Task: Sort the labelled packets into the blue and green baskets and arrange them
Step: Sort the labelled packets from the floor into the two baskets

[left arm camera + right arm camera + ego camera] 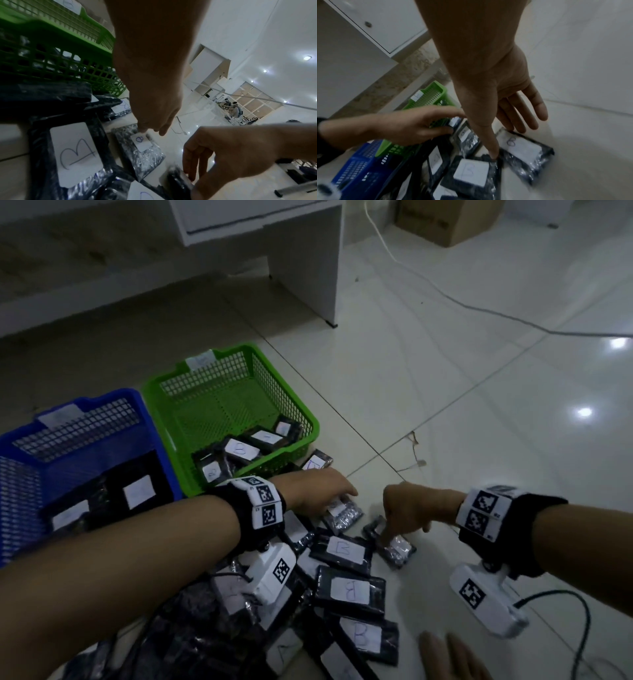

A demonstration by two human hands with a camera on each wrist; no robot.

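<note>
Few packets sorted: approx. 4 in green basket [301,419], some in blue basket [20,440]; most on floor. Left hand [318,487] and right hand [411,508], fingers relaxed, each touch 1 packet.

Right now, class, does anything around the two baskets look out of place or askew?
Yes: one black plastic packet with a white B label lies on the tiled floor just outside the green mesh basket's near corner, tilted, apart from the loose heap.

black wristbands [251,518], white tagged cameras [274,571]
</note>
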